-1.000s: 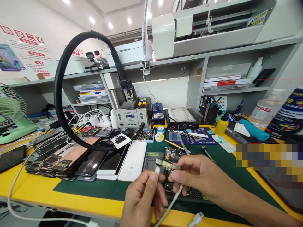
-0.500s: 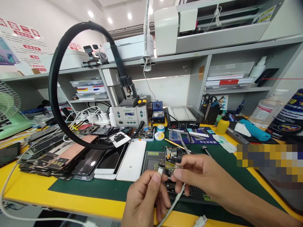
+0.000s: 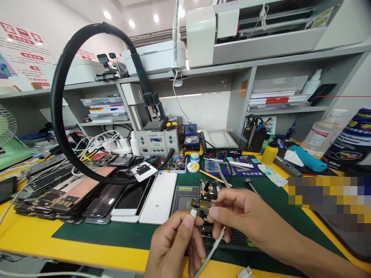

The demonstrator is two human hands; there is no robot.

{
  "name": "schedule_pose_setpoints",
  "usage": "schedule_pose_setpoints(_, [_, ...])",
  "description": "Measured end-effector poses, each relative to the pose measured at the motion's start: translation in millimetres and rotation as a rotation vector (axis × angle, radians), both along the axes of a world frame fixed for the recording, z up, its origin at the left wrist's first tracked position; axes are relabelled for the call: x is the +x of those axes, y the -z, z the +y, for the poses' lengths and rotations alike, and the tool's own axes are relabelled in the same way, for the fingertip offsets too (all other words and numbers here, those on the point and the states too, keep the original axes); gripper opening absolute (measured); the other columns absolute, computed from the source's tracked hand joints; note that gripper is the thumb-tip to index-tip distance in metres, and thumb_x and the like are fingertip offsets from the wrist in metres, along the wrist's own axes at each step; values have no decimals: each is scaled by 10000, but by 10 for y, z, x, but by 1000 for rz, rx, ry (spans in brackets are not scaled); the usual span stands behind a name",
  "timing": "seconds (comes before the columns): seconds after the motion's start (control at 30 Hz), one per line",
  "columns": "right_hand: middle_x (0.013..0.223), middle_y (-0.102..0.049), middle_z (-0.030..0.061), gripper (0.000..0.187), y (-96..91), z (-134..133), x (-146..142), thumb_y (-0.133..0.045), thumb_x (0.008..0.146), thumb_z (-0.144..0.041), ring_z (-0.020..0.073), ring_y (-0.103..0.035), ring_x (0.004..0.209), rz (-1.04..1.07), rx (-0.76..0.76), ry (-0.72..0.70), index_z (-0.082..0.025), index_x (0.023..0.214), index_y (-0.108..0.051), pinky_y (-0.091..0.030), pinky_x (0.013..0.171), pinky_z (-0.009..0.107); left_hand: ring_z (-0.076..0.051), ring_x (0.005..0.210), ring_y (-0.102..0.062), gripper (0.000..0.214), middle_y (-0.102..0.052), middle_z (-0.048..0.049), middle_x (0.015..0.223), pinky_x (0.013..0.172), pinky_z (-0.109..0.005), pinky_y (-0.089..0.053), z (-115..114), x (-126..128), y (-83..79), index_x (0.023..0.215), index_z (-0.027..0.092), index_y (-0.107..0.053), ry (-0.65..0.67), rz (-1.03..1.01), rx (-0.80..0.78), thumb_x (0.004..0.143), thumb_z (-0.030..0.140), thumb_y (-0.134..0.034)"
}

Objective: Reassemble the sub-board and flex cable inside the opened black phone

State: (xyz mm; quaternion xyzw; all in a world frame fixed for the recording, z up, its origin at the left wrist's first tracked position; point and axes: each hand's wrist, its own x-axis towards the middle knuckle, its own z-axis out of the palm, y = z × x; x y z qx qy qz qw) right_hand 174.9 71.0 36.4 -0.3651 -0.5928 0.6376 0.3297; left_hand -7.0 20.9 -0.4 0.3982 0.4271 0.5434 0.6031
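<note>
While left hand [image 3: 174, 243] pinches one white plug [image 3: 194, 212], right hand [image 3: 246, 214] pinching one small board [image 3: 205, 204], one opened phone [image 3: 206, 188] behind

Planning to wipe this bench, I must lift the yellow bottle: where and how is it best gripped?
Probably around the rounded body of the yellow bottle, below its black cap, coming from the front. It stands cap up, and the tissue in front lies low, while the grey tool lies close on its right and the dark tool holder stands behind, to its left.
</note>
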Motion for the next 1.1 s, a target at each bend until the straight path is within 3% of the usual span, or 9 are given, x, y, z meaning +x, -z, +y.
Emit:
schedule_pose_setpoints(0.13, [762, -688, -10, 467, 0, 13, -11, -803, 843, -393, 182, -705, 650, 53, -65, 91, -172, 1186, -577, -530, 536, 259, -42, 380, -439, 511, -614, 14, 559, 366, -143, -302, -8, 3, -73, 833, 147, -730, -68, 105, 10, 715, 637, -812])
schedule_pose_setpoints(0.2, [787, -687, -2, 538, -4, 20, -16, -800, 843, -424, 188, -707, 651, 62, -77, 135, -171, 1246, -549, -531, 530, 271, -44, 393, -415, 469, -607, 16, 569, 376, -156, -285, -8, 5, -104, 812, 154, -739, -118, 189, 46, 723, 608, -815])
schedule_pose_setpoints(0.4, [860, -751, 80, 307, -2, 8, 19, -796, 843, -425, 195, -716, 695, 82, -45, 48, -138, 920, -721, -523, 582, 284, -109, 508, -467, 237, -627, 9, 578, 486, -205, -331, -5, -1, -30, 786, 192, -748, -206, 516, 258, 844, 419, -709])
schedule_pose_setpoints(0.57, [807, -770, 67, 273, 21, 3, 36, -800, 853, -385, 182, -697, 694, 87, -35, 22, -151, 973, -724, -516, 596, 278, -111, 493, -420, 192, -645, 17, 583, 489, -223, -305, -25, 30, 76, 799, 215, -737, -264, 664, 323, 877, 376, -667])
schedule_pose_setpoints(0.7, [673, -749, 41, 305, -5, 10, 6, -817, 831, -398, 156, -661, 628, 60, -40, 33, -131, 941, -720, -506, 567, 256, -101, 479, -348, 170, -560, 50, 525, 470, -227, -257, -29, 66, 84, 746, 214, -717, -299, 697, 368, 865, 326, -669])
schedule_pose_setpoints(0.93, [655, -760, 42, 306, -55, 12, -12, -835, 800, -406, 115, -615, 547, 78, -81, 32, -118, 864, -752, -515, 543, 234, -96, 477, -333, 171, -553, 53, 547, 471, -221, -248, -43, 98, 46, 770, 225, -720, -279, 692, 330, 865, 351, -654])
schedule_pose_setpoints(1.1, [662, -777, 50, 233, -35, 18, 9, -868, 751, -297, 119, -631, 541, 89, -127, 30, -118, 854, -760, -513, 547, 230, -93, 472, -323, 184, -488, 65, 528, 462, -219, -233, -45, 120, 16, 743, 216, -697, -274, 677, 312, 865, 343, -642])
